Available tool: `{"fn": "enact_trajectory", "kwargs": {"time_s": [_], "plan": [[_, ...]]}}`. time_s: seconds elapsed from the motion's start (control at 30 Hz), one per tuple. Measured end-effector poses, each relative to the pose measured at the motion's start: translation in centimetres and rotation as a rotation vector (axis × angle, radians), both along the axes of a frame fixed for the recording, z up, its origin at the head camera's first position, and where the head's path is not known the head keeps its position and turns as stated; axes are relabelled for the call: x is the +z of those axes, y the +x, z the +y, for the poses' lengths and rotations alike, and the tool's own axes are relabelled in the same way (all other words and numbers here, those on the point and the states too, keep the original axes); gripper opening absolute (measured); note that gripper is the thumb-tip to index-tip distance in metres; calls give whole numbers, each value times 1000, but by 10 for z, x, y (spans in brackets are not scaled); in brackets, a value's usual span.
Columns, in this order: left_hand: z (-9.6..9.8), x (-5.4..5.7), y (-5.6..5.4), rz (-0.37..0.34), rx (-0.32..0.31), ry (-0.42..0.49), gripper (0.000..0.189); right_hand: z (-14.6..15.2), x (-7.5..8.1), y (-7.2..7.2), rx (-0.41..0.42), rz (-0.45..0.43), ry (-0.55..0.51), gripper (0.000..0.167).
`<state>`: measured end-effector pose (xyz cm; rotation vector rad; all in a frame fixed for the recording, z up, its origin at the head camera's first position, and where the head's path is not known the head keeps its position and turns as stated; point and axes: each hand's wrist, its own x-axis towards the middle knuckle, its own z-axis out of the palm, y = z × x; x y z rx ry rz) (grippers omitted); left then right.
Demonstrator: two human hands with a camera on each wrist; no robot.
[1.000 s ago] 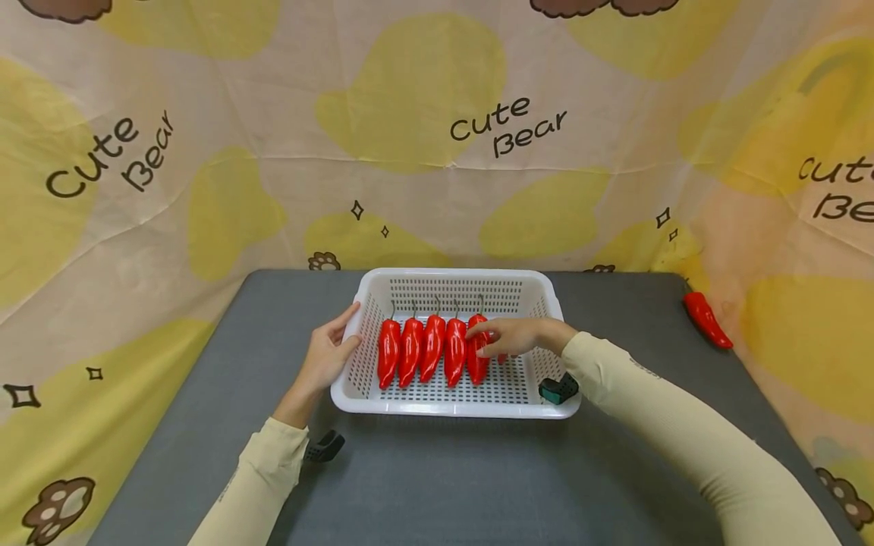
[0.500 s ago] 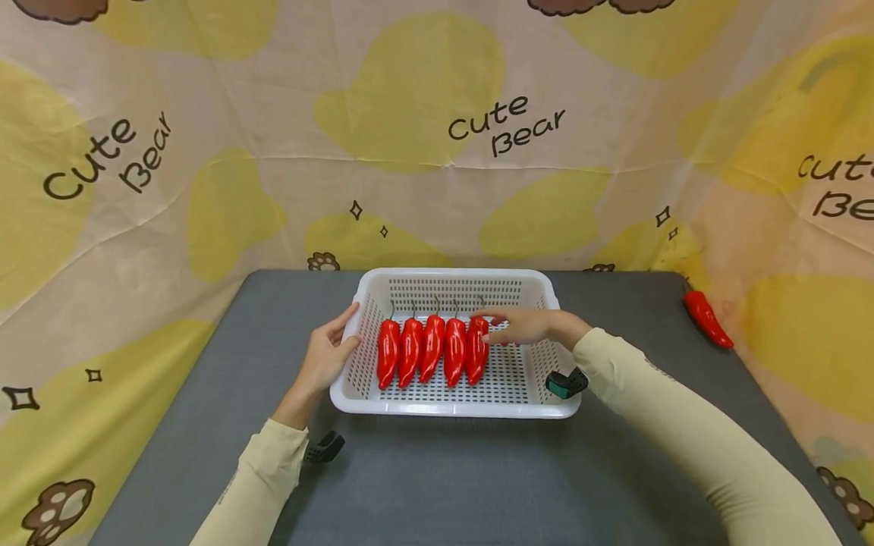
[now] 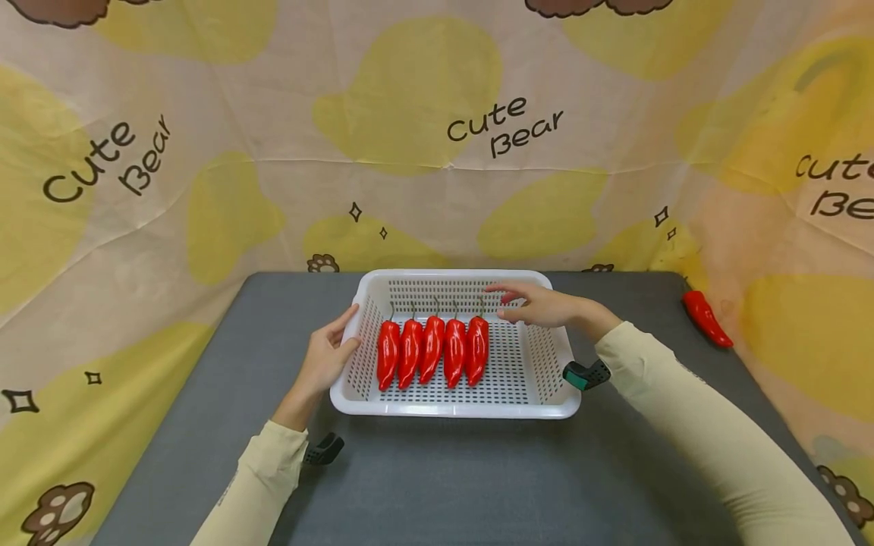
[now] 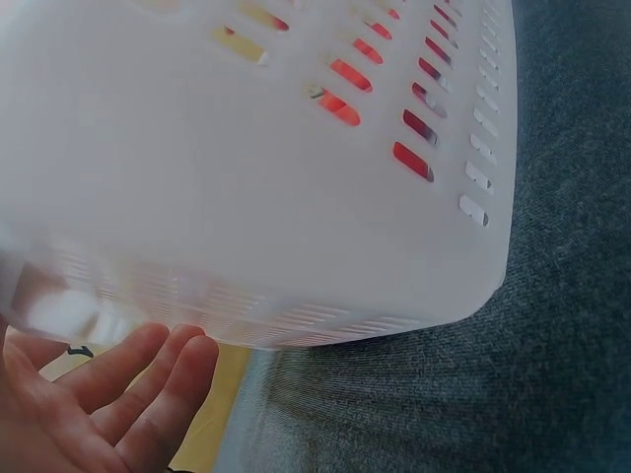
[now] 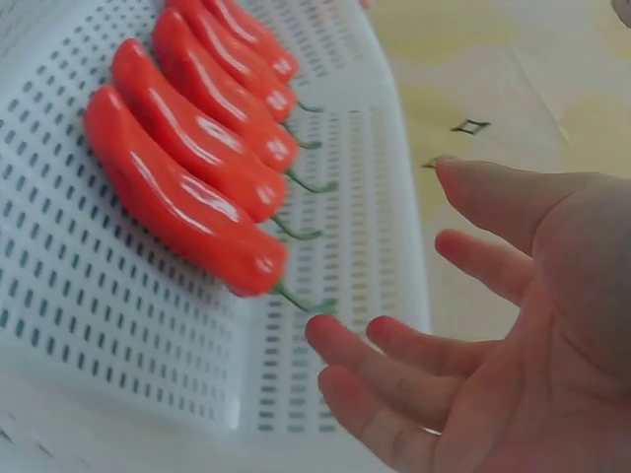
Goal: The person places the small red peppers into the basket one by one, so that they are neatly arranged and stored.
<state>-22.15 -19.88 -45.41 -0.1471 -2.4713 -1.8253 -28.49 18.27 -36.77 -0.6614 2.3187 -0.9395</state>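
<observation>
Several red chili peppers (image 3: 433, 349) with green stems lie side by side in a white plastic basket (image 3: 454, 410), stems toward the far wall. At the basket's left end my left hand (image 3: 324, 356) holds the rim; the left wrist view shows its fingers (image 4: 163, 394) against the outer wall. My right hand (image 3: 546, 305) hovers over the basket's far right part, fingers spread and holding nothing. In the right wrist view its fingertips are near the stem of the rightmost pepper (image 5: 182, 202), apart from the pepper's body.
Another red chili pepper (image 3: 707, 318) lies at the right edge of the dark grey table (image 3: 464, 478). A patterned cloth (image 3: 410, 98) with "Cute Bear" lettering hangs behind and at the sides.
My right hand has drawn off the rightmost pepper in the row, rising toward the far right of the basket. That pepper stays in line. My left hand remains at the rim.
</observation>
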Motion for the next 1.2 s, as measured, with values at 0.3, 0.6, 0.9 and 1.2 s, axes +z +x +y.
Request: {"fn": "enact_trajectory", "kwargs": {"time_s": [0.3,0.6,0.9,1.2], "plan": [[1,-1,0,-13,-16,12,59,24,11,-10,-102,106,-115,56],[-2,-1,-2,4,-11,0,59,53,19,-18,-235,111,-169,60],[2,0,-1,-15,-12,20,59,91,16,-23,-317,147,-155,59],[-1,-4,-4,-6,-11,18,60,130,11,-26,-379,147,-105,62]]}}
